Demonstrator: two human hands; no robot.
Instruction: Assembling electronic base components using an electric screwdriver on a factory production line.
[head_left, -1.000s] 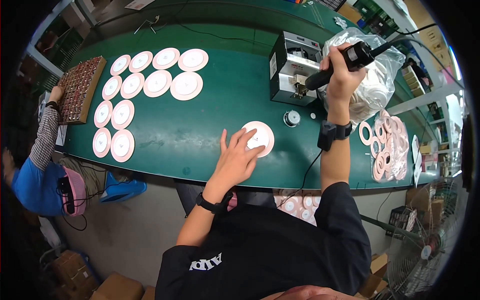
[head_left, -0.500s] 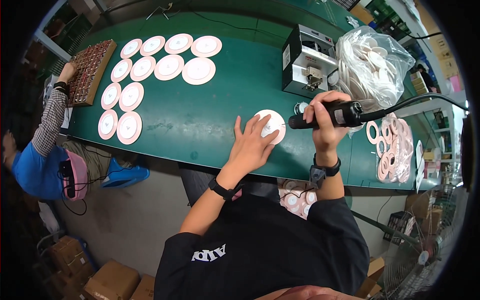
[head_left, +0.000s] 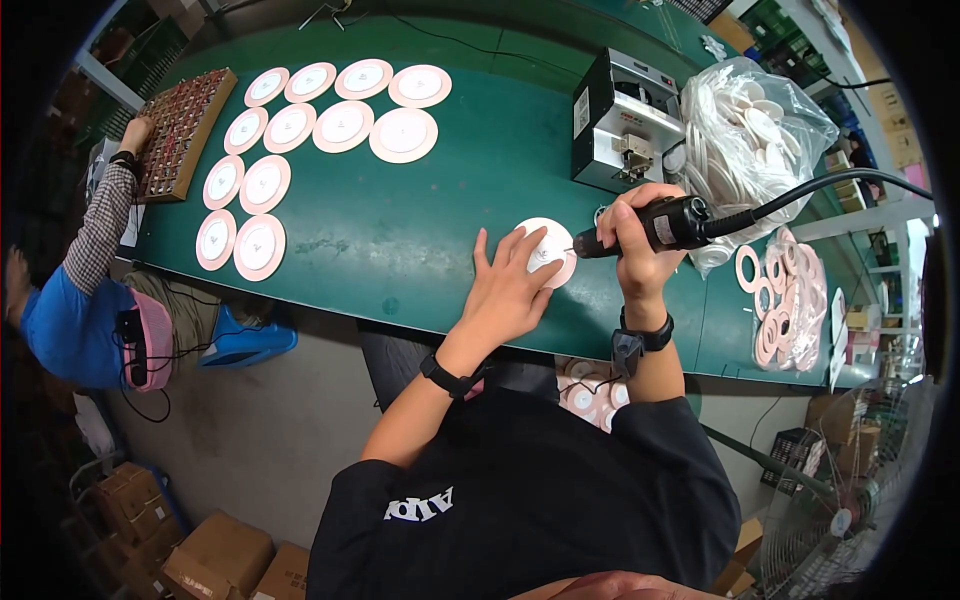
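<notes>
My left hand (head_left: 508, 292) lies palm down with spread fingers on a round white disc with a pink ring (head_left: 558, 236), pressing it to the green table near the front edge. In my right hand (head_left: 642, 250) is a black electric screwdriver (head_left: 678, 224), held almost level with its cable running off to the right. Its thin bit points left and reaches the disc's right rim; whether it touches is too small to tell. Just behind the screwdriver stands a small round item, mostly hidden by my fingers.
Several pink-rimmed discs (head_left: 342, 124) lie in rows at the far left. Behind my right hand stand a black-and-silver machine (head_left: 622, 125) and a plastic bag of white discs (head_left: 748, 140). Pink rings (head_left: 776, 310) lie at right. A co-worker (head_left: 70, 310) handles a compartment tray (head_left: 185, 130).
My right hand has shifted a little to the left, bringing the screwdriver closer to the disc. My left hand stays on the disc. The whole view has moved slightly.
</notes>
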